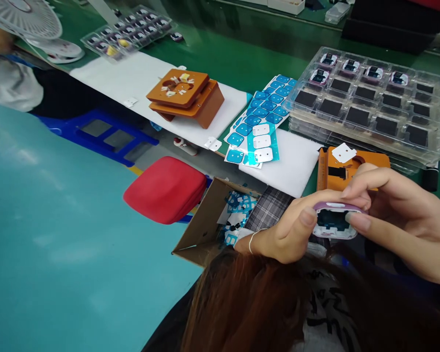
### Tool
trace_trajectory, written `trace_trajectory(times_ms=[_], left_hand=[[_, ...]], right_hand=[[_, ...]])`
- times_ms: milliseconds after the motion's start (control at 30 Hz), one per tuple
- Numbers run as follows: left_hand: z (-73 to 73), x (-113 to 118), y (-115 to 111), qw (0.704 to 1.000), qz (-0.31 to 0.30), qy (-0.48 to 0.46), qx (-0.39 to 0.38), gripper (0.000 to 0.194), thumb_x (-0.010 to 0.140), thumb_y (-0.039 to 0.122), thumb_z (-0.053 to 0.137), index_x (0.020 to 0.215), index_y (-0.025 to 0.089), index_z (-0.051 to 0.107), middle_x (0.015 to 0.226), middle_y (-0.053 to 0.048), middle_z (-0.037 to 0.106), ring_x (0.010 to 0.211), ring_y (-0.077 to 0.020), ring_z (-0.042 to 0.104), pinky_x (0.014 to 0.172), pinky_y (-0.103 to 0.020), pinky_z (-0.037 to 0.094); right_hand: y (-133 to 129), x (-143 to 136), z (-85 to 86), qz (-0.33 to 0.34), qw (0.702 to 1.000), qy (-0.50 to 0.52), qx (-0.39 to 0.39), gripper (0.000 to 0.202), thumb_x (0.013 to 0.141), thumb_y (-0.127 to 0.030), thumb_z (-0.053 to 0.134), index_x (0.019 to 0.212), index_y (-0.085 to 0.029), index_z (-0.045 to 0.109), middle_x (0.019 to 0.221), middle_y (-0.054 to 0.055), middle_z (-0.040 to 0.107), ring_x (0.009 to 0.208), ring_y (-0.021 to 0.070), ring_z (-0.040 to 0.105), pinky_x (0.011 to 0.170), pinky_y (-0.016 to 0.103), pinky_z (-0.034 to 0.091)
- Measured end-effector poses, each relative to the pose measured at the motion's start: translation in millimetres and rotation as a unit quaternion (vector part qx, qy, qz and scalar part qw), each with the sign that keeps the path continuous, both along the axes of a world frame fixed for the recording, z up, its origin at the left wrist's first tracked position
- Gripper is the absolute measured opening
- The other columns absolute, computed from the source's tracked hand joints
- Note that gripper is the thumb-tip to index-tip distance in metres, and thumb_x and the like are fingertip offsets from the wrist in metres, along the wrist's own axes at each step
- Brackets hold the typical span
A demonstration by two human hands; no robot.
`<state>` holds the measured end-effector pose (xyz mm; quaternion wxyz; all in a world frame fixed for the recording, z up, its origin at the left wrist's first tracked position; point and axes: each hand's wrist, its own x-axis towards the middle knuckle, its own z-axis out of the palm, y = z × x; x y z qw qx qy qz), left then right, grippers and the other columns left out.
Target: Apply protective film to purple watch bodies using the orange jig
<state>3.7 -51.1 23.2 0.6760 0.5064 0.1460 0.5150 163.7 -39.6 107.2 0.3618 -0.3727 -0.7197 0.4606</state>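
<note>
Between my two hands is a small purple-rimmed device housing [336, 222], its open side with a dark interior turned toward me. My left hand [291, 230] grips its left end with thumb and fingers closed on it. At the right end, my right hand [399, 215] pinches it, thumb on the inner edge. Just behind the hands lies an orange fixture [339, 182], partly covered by my right hand, with a white die-cut piece [344, 153] on top. Sheets of blue stickers [261, 105] and a strip with white stickers [262, 142] lie farther back to the left.
Stacked clear trays [366, 105] with several housings stand at the back right. An orange block fixture [185, 95] sits on white foam. Left of my hands are a cardboard box [198, 230] of scraps and a red stool [165, 189]. Another person's arm shows at far left near a fan [25, 19].
</note>
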Motion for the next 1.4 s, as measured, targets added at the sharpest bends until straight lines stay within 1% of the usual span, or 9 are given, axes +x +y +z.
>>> trace_trajectory(times_ms=[100, 533, 633, 733, 833, 1100, 1233, 1300, 1400], left_hand=[[5.1, 2, -4, 0.999, 0.035, -0.033, 0.027, 0.053, 0.101, 0.057, 0.030, 0.121, 0.022, 0.065, 0.123, -0.006, 0.068, 0.126, -0.0259, 0.060, 0.106, -0.042, 0.051], [0.1, 5, -1, 0.998, 0.018, -0.054, 0.027, 0.050, 0.100, 0.057, 0.034, 0.118, 0.020, 0.064, 0.120, -0.008, 0.068, 0.119, -0.0252, 0.063, 0.106, -0.042, 0.048], [-0.7, 6, 0, 0.997, 0.012, -0.070, -0.028, 0.056, 0.096, 0.063, 0.036, 0.112, 0.017, 0.065, 0.117, -0.010, 0.069, 0.118, -0.0290, 0.063, 0.105, -0.045, 0.048], [-1.3, 4, 5, 0.987, -0.038, -0.086, -0.128, 0.064, 0.093, 0.069, 0.035, 0.116, 0.015, 0.064, 0.112, -0.012, 0.070, 0.110, -0.0315, 0.066, 0.089, -0.043, 0.054], [0.4, -1, 11, 0.972, -0.075, -0.094, -0.204, 0.066, 0.092, 0.071, 0.036, 0.117, 0.016, 0.063, 0.105, -0.012, 0.070, 0.096, -0.0274, 0.067, 0.082, -0.040, 0.052], [10.6, -16, 21, 0.955, -0.008, -0.166, -0.247, 0.028, 0.093, 0.048, 0.057, 0.110, 0.025, 0.055, 0.097, -0.004, 0.072, 0.074, -0.0139, 0.064, 0.077, -0.030, 0.048], [8.5, -43, 40, 0.975, 0.070, -0.088, -0.192, 0.036, 0.085, 0.050, 0.070, 0.103, 0.022, 0.055, 0.099, -0.005, 0.073, 0.081, -0.0148, 0.068, 0.082, -0.030, 0.051], [6.0, -60, 64, 0.981, 0.132, 0.021, -0.139, 0.043, 0.082, 0.056, 0.071, 0.102, 0.021, 0.056, 0.101, -0.006, 0.072, 0.085, -0.0160, 0.069, 0.084, -0.031, 0.053], [6.0, -86, 123, 0.927, 0.251, 0.276, -0.041, 0.052, 0.082, 0.067, 0.063, 0.099, 0.018, 0.058, 0.101, -0.007, 0.071, 0.090, -0.0179, 0.069, 0.081, -0.032, 0.055]], right_hand=[[1, -1, 0.4, -0.012, 1.000, -0.002, -0.004, 0.008, 0.086, -0.022, 0.069, 0.092, -0.026, 0.065, 0.076, 0.001, 0.053, 0.065, 0.0132, 0.053, 0.051, 0.022, 0.048], [1, 0, -4.7, 0.006, 1.000, 0.001, -0.018, 0.006, 0.090, -0.021, 0.064, 0.092, -0.026, 0.061, 0.075, -0.002, 0.051, 0.064, 0.0095, 0.051, 0.053, 0.017, 0.047], [1, 0, -6.7, 0.019, 0.999, 0.005, -0.042, 0.011, 0.090, -0.025, 0.067, 0.098, -0.029, 0.060, 0.079, -0.003, 0.051, 0.066, 0.0093, 0.053, 0.055, 0.017, 0.048], [0, -1, -9.7, 0.021, 0.997, 0.018, -0.075, 0.025, 0.087, -0.027, 0.072, 0.107, -0.034, 0.059, 0.089, -0.002, 0.055, 0.067, 0.0103, 0.055, 0.051, 0.020, 0.048], [-1, -1, -13.4, 0.006, 0.997, 0.031, -0.068, 0.035, 0.085, -0.024, 0.074, 0.114, -0.036, 0.057, 0.086, -0.002, 0.053, 0.062, 0.0101, 0.051, 0.045, 0.020, 0.043], [12, -3, -30.6, -0.025, 0.999, 0.028, -0.001, 0.022, 0.087, -0.025, 0.070, 0.104, -0.028, 0.056, 0.075, -0.005, 0.046, 0.053, 0.0074, 0.046, 0.048, 0.019, 0.044], [24, -2, -45.5, -0.003, 0.997, -0.056, 0.061, 0.007, 0.091, -0.030, 0.065, 0.090, -0.024, 0.060, 0.079, -0.002, 0.051, 0.055, 0.0082, 0.045, 0.048, 0.020, 0.041], [27, -2, -52.5, 0.030, 0.991, -0.097, 0.087, 0.011, 0.094, -0.027, 0.059, 0.083, -0.023, 0.060, 0.078, -0.001, 0.053, 0.058, 0.0094, 0.046, 0.051, 0.021, 0.040], [29, -3, -59.5, 0.062, 0.985, -0.128, 0.101, 0.017, 0.094, -0.022, 0.055, 0.077, -0.022, 0.059, 0.075, 0.000, 0.054, 0.058, 0.0098, 0.047, 0.050, 0.021, 0.037]])
